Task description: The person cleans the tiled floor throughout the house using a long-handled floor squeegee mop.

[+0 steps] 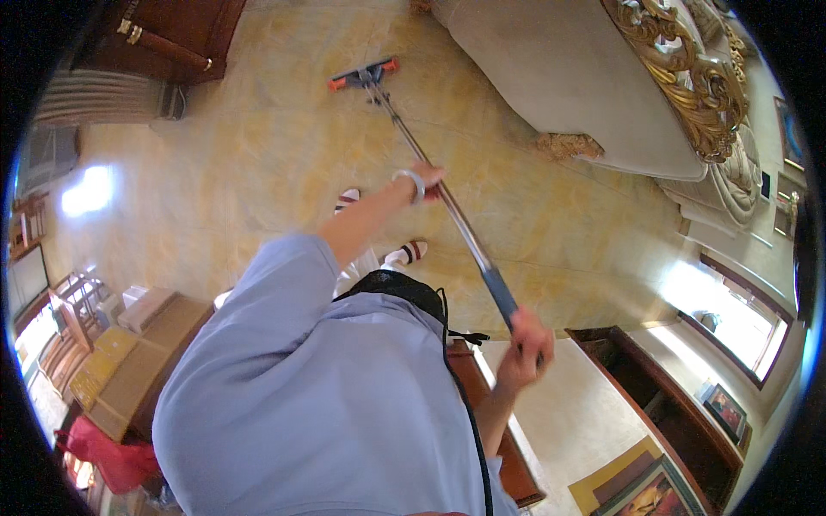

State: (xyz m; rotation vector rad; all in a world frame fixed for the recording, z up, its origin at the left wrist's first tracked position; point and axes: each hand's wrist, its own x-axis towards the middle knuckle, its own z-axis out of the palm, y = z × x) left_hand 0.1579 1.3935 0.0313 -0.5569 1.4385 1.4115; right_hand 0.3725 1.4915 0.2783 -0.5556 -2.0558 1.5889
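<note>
A long-handled floor mop with a metal pole (pixel 463 222) slants across the view. Both of my hands are closed around it. My left hand (pixel 427 180), with a pale bangle at the wrist, grips the pole about midway. Lower right, my right hand (pixel 530 345) holds the dark grey handle sleeve (pixel 500 293) near its end; this hand is slightly blurred. At the far end, the narrow dark mop head (pixel 363 74) with orange end pieces rests on the yellowish marbled floor (pixel 271 148).
A beige bed or sofa (pixel 548 71) with gilded carving (pixel 700 97) stands at upper right. Dark wooden furniture (pixel 187 39) is at upper left. Cardboard boxes (pixel 142 361) are stacked on the left. A wooden shelf unit (pixel 664 400) and framed picture (pixel 655 493) stand at lower right.
</note>
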